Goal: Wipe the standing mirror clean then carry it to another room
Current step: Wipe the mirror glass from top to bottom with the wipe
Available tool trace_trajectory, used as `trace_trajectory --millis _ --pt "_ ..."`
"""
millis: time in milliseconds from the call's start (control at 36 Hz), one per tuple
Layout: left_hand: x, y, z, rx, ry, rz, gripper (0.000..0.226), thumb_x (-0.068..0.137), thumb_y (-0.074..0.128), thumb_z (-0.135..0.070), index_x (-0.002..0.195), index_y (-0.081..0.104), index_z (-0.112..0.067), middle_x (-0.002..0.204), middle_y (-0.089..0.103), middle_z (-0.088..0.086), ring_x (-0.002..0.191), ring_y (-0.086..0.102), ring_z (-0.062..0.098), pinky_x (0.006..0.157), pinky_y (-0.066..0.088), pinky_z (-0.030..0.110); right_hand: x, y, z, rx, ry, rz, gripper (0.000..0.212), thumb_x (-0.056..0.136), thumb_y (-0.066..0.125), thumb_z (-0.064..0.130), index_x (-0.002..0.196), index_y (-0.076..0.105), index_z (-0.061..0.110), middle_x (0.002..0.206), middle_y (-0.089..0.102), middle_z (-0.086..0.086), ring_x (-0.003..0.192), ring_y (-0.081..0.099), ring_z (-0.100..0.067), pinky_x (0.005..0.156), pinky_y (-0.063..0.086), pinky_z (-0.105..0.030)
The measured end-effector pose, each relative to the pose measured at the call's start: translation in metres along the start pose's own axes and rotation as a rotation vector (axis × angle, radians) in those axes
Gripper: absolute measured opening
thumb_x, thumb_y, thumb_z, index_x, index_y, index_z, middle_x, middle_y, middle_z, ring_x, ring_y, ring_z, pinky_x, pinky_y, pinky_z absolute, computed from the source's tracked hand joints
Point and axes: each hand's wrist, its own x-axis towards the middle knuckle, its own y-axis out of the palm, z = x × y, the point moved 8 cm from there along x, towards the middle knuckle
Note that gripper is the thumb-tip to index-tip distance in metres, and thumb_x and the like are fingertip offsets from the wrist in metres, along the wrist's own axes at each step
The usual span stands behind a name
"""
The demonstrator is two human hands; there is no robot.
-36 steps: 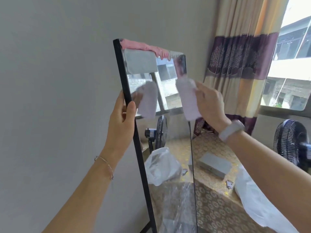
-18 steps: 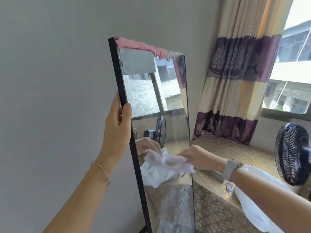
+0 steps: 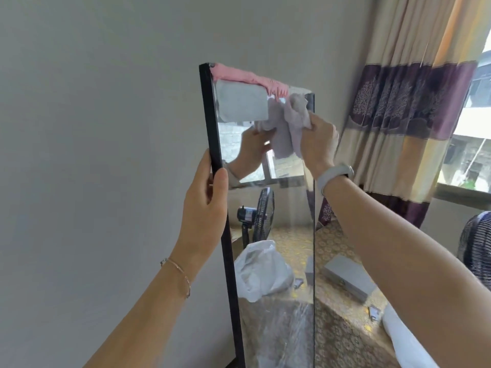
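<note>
The standing mirror (image 3: 265, 208) stands upright beside the grey wall (image 3: 93, 128), its glass turned toward the window (image 3: 467, 144) and the striped curtain (image 3: 403, 107); the left hand (image 3: 204, 208) grips the black frame on the mirror's near edge, thumb on the front and the other fingers wrapped behind it, most likely to steady the tall pane against the push of wiping; the right hand (image 3: 317, 144) holds a bunched pale cloth (image 3: 292, 120), fingers curled round it, pressing it to the glass near the upper far corner, just below a pink strip (image 3: 249, 77) along the top edge; a bunched wad probably gives a firmer rubbing face than a loose sheet. The wiping step looks to be under way, and the carrying not yet begun; a white bag (image 3: 406, 343), a small grey box (image 3: 348, 277) and a fan (image 3: 475, 245) sit close by on the right, things to clear when the mirror is lifted.
</note>
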Motion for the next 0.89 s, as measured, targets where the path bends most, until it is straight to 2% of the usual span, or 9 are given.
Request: trace_trajectory --millis 111,194,333,500,611,667,750,833,889 --pt "-0.154 0.034 -0.104 0.409 0.202 -0.003 0.03 0.091 0.047 -0.007 0.117 0.049 0.007 0.099 0.06 0.006 0.091 0.061 0.013 0.073 0.055 0.019 -0.068 0.006 -0.033 0.078 -0.176 0.097 0.019 0.087 0.049 0.002 0.071 0.06 0.006 0.066 0.053 0.013 0.056 0.04 -0.003 0.054 0.033 -0.021" --pt "-0.219 0.018 -0.143 0.471 0.255 -0.137 0.037 0.099 0.037 -0.02 0.136 0.038 -0.019 0.121 0.056 -0.015 0.095 0.056 -0.007 0.088 0.048 0.014 -0.132 0.004 -0.094 -0.065 -0.217 0.398 0.015 0.084 0.053 -0.006 0.078 0.065 0.001 0.072 0.064 -0.005 0.061 0.054 -0.016 0.056 0.048 -0.029" --pt "-0.248 0.022 -0.167 0.491 0.362 -0.155 0.042 0.099 0.033 -0.018 0.14 0.033 -0.025 0.086 0.056 -0.046 0.065 0.05 -0.013 0.063 0.041 -0.002 -0.177 -0.001 -0.173 -0.493 -0.017 1.071 0.031 0.086 0.049 -0.003 0.097 0.072 0.013 0.09 0.072 0.001 0.073 0.063 -0.011 0.066 0.054 -0.02" --pt "-0.247 0.026 -0.166 0.467 0.399 -0.175 0.04 0.1 0.032 -0.018 0.14 0.035 -0.026 0.128 0.053 -0.017 0.116 0.049 -0.005 0.105 0.039 0.021 -0.06 -0.034 -0.138 -0.519 0.11 0.477 0.038 0.085 0.042 0.002 0.106 0.069 0.019 0.093 0.07 -0.012 0.085 0.061 -0.03 0.07 0.051 -0.038" --pt "-0.245 0.019 -0.161 0.434 0.375 -0.203 0.038 0.1 0.033 -0.014 0.131 0.042 -0.034 0.086 0.048 -0.02 0.074 0.045 -0.005 0.073 0.043 0.004 0.0 -0.039 -0.086 -0.226 0.102 0.136 0.042 0.082 0.036 -0.003 0.068 0.061 0.028 0.056 0.046 0.002 0.064 0.04 -0.022 0.048 0.029 -0.025" --pt "-0.258 0.033 -0.179 0.343 0.378 -0.154 0.035 0.099 0.032 -0.008 0.118 0.059 -0.02 0.078 0.057 -0.016 0.068 0.051 -0.006 0.073 0.045 0.003 0.016 -0.032 -0.078 -0.074 0.104 0.042 0.047 0.082 0.033 -0.004 0.094 0.07 0.022 0.064 0.053 0.004 0.059 0.043 -0.015 0.05 0.034 -0.019" --pt "-0.186 0.078 -0.154 -0.006 0.203 0.018 0.064 0.092 0.025 0.016 0.04 0.056 -0.007 0.028 0.048 -0.008 0.042 0.056 -0.008 0.054 0.045 0.002 0.019 -0.012 -0.064 0.049 0.041 0.049 0.046 0.085 0.037 -0.003 0.114 0.064 0.019 0.08 0.063 0.006 0.064 0.05 -0.003 0.055 0.04 -0.004" --pt "-0.094 0.083 -0.067 -0.003 0.194 0.21 0.048 0.09 0.037 0.011 0.067 0.07 -0.014 0.054 0.067 -0.009 0.074 0.07 0.017 0.06 0.054 0.013 0.005 0.009 -0.065 0.047 -0.059 0.151 0.028 0.089 0.05 0.002 0.111 0.065 0.007 0.112 0.064 -0.009 0.094 0.054 -0.01 0.087 0.05 -0.021" --pt "-0.05 0.087 -0.014 0.017 -0.048 0.266 0.036 0.09 0.042 0.001 0.081 0.072 -0.017 0.075 0.071 -0.001 0.077 0.068 0.016 0.069 0.058 0.025 -0.004 0.018 -0.079 0.146 0.015 0.224 0.03 0.086 0.056 -0.001 0.115 0.061 0.002 0.123 0.055 -0.014 0.105 0.051 -0.015 0.096 0.046 -0.029"
